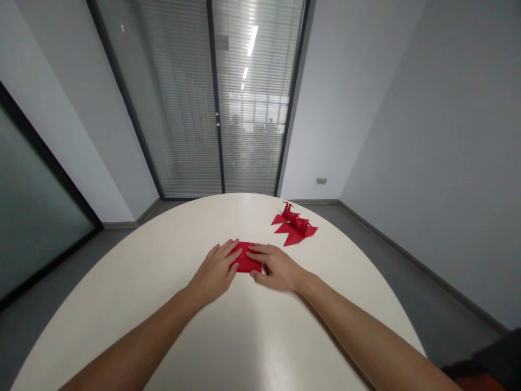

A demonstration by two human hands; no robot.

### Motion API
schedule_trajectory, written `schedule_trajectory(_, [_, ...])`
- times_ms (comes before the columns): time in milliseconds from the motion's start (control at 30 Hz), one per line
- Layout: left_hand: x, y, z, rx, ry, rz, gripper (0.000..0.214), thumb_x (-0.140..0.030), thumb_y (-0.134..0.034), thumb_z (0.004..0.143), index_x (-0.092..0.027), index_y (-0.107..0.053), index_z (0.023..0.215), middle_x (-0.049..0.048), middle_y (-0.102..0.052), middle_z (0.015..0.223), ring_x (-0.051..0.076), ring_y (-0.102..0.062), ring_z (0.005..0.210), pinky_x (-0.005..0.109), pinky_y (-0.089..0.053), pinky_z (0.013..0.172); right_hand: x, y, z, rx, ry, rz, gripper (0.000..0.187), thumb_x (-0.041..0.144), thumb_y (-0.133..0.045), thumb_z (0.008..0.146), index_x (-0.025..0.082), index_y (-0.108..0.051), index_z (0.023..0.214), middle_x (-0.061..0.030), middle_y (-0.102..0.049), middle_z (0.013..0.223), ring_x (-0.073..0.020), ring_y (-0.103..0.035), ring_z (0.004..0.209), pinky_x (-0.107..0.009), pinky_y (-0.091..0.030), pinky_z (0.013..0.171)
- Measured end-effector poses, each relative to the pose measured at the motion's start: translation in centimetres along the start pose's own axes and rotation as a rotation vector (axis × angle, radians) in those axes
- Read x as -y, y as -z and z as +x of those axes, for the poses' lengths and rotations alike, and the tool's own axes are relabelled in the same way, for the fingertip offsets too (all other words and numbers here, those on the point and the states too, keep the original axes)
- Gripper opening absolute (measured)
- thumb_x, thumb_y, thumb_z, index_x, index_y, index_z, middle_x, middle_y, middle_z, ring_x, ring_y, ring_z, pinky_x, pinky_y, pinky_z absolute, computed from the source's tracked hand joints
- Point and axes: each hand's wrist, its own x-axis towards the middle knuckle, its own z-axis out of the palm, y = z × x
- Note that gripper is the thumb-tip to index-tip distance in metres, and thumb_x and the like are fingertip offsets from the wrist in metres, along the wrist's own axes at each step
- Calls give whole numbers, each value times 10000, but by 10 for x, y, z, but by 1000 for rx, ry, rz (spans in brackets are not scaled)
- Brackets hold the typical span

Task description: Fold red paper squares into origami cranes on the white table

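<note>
My grip, left hand (pixel 215 271) and right hand (pixel 283 270), lies unclenched upon the red paper (pixel 246 260), near-left of the red folded figures (pixel 296 225); it's probably light, easily creased, best held by its side edges.

**Legible markings: none**

Examined the head view for texts, labels, brands, numbers and signs; could read none.
</note>
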Motion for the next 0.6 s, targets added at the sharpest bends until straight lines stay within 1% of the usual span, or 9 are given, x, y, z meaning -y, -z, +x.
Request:
schedule_trajectory(67, [0,3,0,47,-79,-59,428,-252,-382,1004,-198,-537,1399,86,-470,1522,222,-418,1415,479,-320,1172,2,1,0,14,-23,-2,527,365,-601,899,166,-573,1386,-168,-561,1419,-326,-533,1305,-490,-426,1088])
schedule_trajectory(100, [0,4,0,63,-91,-77,424,-278,-379,1013,-205,-535,1400,83,-494,1505,215,-432,1406,478,-323,1170,2,1,-1,23,-44,-7,549,382,-601,902,168,-554,1405,-173,-544,1435,-338,-513,1324,-512,-413,1096])
schedule_trajectory(167, [0,4,-1,72,-81,-87,419,-316,-377,1022,-212,-542,1392,83,-523,1481,219,-432,1406,491,-322,1166,3,0,-1,41,-94,-22,586,417,-595,907,159,-525,1429,-187,-513,1459,-365,-471,1359,-561,-380,1109])
schedule_trajectory(233, [0,3,-1,62,-59,-74,414,-321,-372,1024,-215,-554,1380,87,-515,1487,228,-411,1421,499,-322,1162,2,-2,-2,57,-118,-31,608,439,-579,918,157,-496,1451,-194,-492,1474,-374,-443,1380,-583,-355,1118])
schedule_trajectory(300, [-1,2,-1,55,-30,-51,421,-319,-361,1026,-210,-547,1388,96,-495,1502,235,-401,1428,504,-321,1159,1,-2,-2,56,-100,-29,595,446,-568,928,166,-500,1449,-190,-496,1472,-364,-443,1383,-570,-356,1121])
schedule_trajectory(433, [-2,2,-1,53,22,-7,455,-341,-332,1033,-179,-522,1414,114,-494,1499,256,-402,1427,523,-292,1170,1,0,-2,39,-35,-16,459,411,-556,947,201,-605,1353,-158,-562,1422,-327,-488,1352,-528,-359,1124])
schedule_trajectory(500, [-2,2,-1,56,25,5,469,-347,-316,1037,-162,-520,1416,115,-495,1497,265,-382,1438,527,-283,1175,2,3,-2,32,-19,-12,418,389,-565,946,200,-636,1312,-153,-589,1392,-319,-509,1330,-517,-364,1116])
schedule_trajectory(600, [0,3,0,53,6,-9,471,-345,-310,1039,-160,-514,1421,112,-491,1501,260,-382,1439,508,-315,1163,5,7,0,14,17,-5,364,376,-585,938,199,-677,1242,-144,-629,1336,-302,-567,1250,-474,-415,1053])
